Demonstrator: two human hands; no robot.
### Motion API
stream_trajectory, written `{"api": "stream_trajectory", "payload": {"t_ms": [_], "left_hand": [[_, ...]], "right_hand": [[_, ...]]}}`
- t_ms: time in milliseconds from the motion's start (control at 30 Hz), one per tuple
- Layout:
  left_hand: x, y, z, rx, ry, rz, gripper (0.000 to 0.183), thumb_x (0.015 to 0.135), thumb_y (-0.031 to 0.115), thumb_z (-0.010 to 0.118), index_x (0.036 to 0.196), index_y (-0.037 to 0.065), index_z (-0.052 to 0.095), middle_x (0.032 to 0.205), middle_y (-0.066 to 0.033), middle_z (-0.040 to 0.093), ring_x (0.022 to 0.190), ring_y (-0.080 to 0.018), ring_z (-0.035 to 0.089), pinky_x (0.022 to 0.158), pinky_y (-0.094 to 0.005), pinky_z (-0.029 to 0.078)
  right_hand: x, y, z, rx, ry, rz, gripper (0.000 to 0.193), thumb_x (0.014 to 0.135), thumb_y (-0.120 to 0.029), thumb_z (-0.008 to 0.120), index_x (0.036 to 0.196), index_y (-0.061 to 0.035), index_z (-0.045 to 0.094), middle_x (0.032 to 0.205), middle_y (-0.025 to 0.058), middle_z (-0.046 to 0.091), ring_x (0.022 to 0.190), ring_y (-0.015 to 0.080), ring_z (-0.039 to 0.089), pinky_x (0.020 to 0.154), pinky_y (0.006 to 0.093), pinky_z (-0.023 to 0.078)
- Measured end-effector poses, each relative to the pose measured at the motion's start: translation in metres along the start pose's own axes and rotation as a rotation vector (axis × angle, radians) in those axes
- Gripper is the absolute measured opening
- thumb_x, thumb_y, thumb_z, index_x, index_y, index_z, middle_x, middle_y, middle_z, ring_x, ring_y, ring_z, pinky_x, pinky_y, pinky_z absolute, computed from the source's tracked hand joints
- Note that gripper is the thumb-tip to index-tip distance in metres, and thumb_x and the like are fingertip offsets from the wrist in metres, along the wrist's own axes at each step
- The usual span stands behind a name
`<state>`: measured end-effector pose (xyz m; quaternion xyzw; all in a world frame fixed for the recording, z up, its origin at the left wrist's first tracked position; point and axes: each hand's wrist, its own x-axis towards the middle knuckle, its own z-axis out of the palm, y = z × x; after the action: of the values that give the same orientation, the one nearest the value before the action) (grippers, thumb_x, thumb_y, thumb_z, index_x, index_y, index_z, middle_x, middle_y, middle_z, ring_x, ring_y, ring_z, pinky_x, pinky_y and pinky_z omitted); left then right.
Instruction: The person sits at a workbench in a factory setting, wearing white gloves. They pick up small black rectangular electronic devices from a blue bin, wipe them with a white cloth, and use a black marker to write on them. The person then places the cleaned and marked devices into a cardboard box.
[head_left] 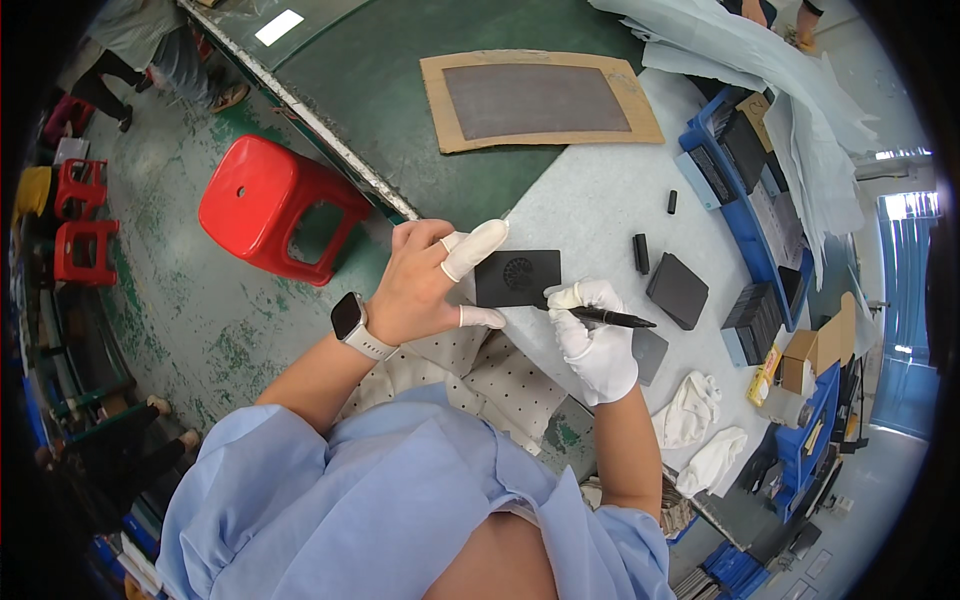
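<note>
A flat black rectangular plate (535, 272) with a round dark emblem is in front of me. My left hand (420, 285), with white finger cots on the index finger and thumb, grips the plate at its left edge. In my white-gloved right hand (597, 350) is a black marker pen (612, 317), slanted, its rear end pointing right. The pen's front end is by the plate's lower right corner; the glove partly hides it, so contact is unclear. A black pen cap (672, 202) and a short black cylinder (641, 254) lie to the right, near a stack of black plates (678, 291).
A brown cardboard sheet with a dark panel (540, 102) lies at the far side. Blue trays (735, 225) holding black pieces line the right. Crumpled white gloves (688, 408) and a grey plate (648, 355) are near my right forearm. A red stool (262, 205) stands left of the table.
</note>
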<state>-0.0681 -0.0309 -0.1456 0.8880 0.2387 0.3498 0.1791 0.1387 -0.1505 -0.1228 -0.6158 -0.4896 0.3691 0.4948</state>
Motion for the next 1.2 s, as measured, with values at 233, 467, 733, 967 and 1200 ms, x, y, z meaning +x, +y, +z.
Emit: {"api": "stream_trajectory", "payload": {"t_ms": [233, 467, 733, 967, 1200], "left_hand": [[-0.002, -0.002, 0.001, 0.019, -0.023, -0.012, 0.102, 0.053, 0.057, 0.083, 0.137, 0.010, 0.050, 0.103, -0.0011, 0.062, 0.101, -0.0260, 0.050, 0.089, -0.0419, 0.033], [-0.001, -0.001, 0.001, 0.014, -0.018, -0.003, 0.102, 0.053, 0.057, 0.083, 0.138, 0.010, 0.049, 0.103, -0.0014, 0.062, 0.101, -0.0259, 0.049, 0.089, -0.0419, 0.033], [0.000, 0.000, 0.000, -0.005, -0.010, -0.013, 0.100, 0.054, 0.054, 0.082, 0.139, 0.014, 0.049, 0.100, -0.0008, 0.058, 0.099, -0.0256, 0.050, 0.089, -0.0421, 0.034], [0.000, 0.000, 0.000, -0.007, 0.002, -0.010, 0.101, 0.053, 0.053, 0.083, 0.139, 0.013, 0.049, 0.100, -0.0009, 0.059, 0.100, -0.0260, 0.050, 0.089, -0.0427, 0.034], [0.001, 0.002, -0.003, -0.078, -0.038, -0.074, 0.108, 0.053, 0.052, 0.084, 0.143, 0.011, 0.042, 0.112, -0.0028, 0.060, 0.103, -0.0275, 0.049, 0.093, -0.0436, 0.033]], "right_hand": [[0.001, -0.005, 0.001, -0.017, -0.009, -0.002, 0.013, 0.081, -0.002, 0.067, 0.090, -0.0051, 0.057, 0.082, 0.0089, 0.068, 0.074, 0.0163, 0.067, 0.067, 0.0287, 0.054], [0.000, 0.000, 0.001, 0.004, 0.010, -0.004, 0.015, 0.081, -0.001, 0.068, 0.091, -0.0045, 0.057, 0.082, 0.0095, 0.068, 0.074, 0.0158, 0.067, 0.067, 0.0287, 0.054], [-0.001, -0.008, 0.000, 0.192, 0.017, 0.141, 0.013, 0.084, 0.001, 0.065, 0.094, -0.0034, 0.057, 0.085, 0.0068, 0.067, 0.073, 0.0108, 0.064, 0.066, 0.0250, 0.052], [-0.001, -0.008, -0.001, 0.122, 0.003, 0.103, 0.013, 0.084, 0.003, 0.064, 0.094, -0.0035, 0.058, 0.087, 0.0056, 0.066, 0.070, 0.0081, 0.059, 0.063, 0.0239, 0.050], [0.002, -0.032, -0.008, 0.427, 0.126, 0.100, 0.007, 0.090, -0.001, 0.058, 0.096, -0.0002, 0.060, 0.087, 0.0098, 0.066, 0.070, 0.0147, 0.062, 0.071, 0.0282, 0.051]]}}
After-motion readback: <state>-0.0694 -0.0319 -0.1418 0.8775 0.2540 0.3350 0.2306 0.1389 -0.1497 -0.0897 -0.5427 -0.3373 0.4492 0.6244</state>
